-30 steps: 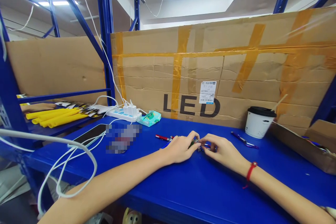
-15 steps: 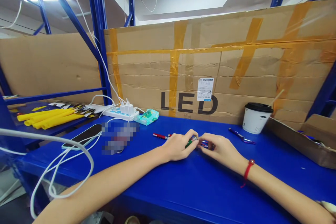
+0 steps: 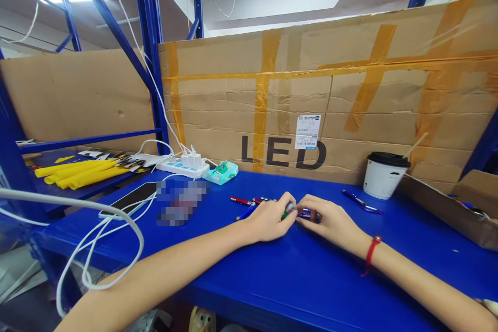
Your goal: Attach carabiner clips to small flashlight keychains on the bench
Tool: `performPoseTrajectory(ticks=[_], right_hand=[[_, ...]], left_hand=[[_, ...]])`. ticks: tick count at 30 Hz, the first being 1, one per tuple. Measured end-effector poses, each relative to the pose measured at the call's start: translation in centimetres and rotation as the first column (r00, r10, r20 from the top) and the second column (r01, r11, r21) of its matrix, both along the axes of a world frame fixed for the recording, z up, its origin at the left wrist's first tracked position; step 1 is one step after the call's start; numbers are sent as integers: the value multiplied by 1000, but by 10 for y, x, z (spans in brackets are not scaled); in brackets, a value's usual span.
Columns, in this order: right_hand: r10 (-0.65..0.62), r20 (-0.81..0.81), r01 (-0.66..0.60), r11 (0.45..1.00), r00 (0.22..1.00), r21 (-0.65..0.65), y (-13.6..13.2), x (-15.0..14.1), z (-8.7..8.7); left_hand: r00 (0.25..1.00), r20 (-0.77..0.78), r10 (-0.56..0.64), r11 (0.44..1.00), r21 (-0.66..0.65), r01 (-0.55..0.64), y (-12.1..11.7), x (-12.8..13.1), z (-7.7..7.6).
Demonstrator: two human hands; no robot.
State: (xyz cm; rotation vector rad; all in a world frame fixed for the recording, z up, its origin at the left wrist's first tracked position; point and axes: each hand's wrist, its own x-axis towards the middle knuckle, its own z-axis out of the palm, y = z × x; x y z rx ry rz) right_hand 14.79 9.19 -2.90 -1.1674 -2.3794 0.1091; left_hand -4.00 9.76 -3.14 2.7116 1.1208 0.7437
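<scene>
My left hand (image 3: 268,220) is closed around a small green cylinder (image 3: 288,211) with a paler, silvery end. Opposite it, my right hand (image 3: 324,218) has its fingertips pinched together at that end of the cylinder. What they grip, if anything, is hidden. Behind my left hand lie a slim red pen-like tube (image 3: 240,201) and a blue pen-like tube (image 3: 246,212), both with metal parts. Some shiny blue and purple pieces show partly through the gap in my right hand. A purple-blue pen (image 3: 361,202) lies farther right on the blue table (image 3: 311,280).
A lidded paper cup (image 3: 385,176) with a stick stands at the back right beside an open cardboard box (image 3: 447,207). On the left are a phone (image 3: 130,199), a power strip (image 3: 181,167), a teal packet (image 3: 223,172), yellow tubes (image 3: 81,172) and a looping white cable (image 3: 142,244).
The view has shifted slightly, so most things sit a little farther right. More of the blue tube behind my left hand shows now. Both hands keep nearly the same pose.
</scene>
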Motion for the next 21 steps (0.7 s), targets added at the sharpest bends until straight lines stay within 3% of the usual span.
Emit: performPoseTrajectory(ticks=[6, 15, 18, 21], right_hand=[[118, 46, -120, 990, 992, 68, 3, -1, -2], [133, 158, -139, 990, 978, 31, 1, -2, -2], [152, 176, -154, 988, 973, 0, 1, -2, -2], [138, 153, -138, 990, 979, -10, 3, -2, -4]], left_hand=[[998, -65, -16, 998, 57, 19, -7, 3, 1], [990, -130, -46, 995, 82, 57, -4, 1, -1], [998, -32, -63, 998, 12, 63, -2, 2, -4], [968, 250, -27, 992, -116, 58, 2, 5, -8]])
